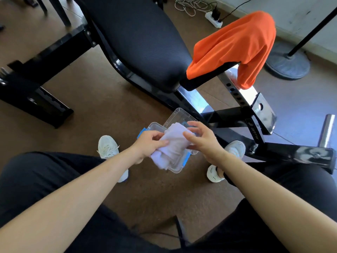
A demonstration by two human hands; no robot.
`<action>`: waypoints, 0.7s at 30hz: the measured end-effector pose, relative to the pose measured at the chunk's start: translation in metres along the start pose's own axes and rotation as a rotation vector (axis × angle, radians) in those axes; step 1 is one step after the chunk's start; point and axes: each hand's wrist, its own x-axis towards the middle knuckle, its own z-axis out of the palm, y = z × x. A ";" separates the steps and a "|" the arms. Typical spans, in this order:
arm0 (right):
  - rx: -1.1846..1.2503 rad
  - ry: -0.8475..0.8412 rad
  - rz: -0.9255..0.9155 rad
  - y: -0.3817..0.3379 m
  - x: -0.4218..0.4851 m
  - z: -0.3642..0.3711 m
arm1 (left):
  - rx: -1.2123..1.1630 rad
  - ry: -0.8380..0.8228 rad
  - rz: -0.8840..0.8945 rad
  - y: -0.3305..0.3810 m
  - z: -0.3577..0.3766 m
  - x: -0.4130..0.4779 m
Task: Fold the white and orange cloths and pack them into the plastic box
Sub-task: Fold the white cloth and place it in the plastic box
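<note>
The left hand [148, 143] is pinching the bunched white cloth [172, 147] over the plastic box [177, 168]. The right hand [202, 137] is hovering with fingers spread, just beside the cloth.

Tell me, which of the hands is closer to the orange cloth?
The right hand. It is at the white cloth, on the side below the orange cloth; the left hand holds the white cloth's far side.

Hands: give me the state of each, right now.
Left hand: closed on the folded white cloth, above the plastic box.
Right hand: fingers spread open, touching the white cloth's other side, not gripping.
</note>
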 end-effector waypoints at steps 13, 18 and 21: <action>-0.331 -0.002 0.116 0.149 0.124 0.073 | -0.150 0.255 -0.355 -0.120 0.007 0.130; -0.221 0.006 0.156 0.190 0.166 0.080 | -0.013 0.262 -0.324 -0.149 0.015 0.174; -0.254 0.079 0.155 0.208 0.193 0.091 | 0.153 0.249 -0.304 -0.161 0.017 0.197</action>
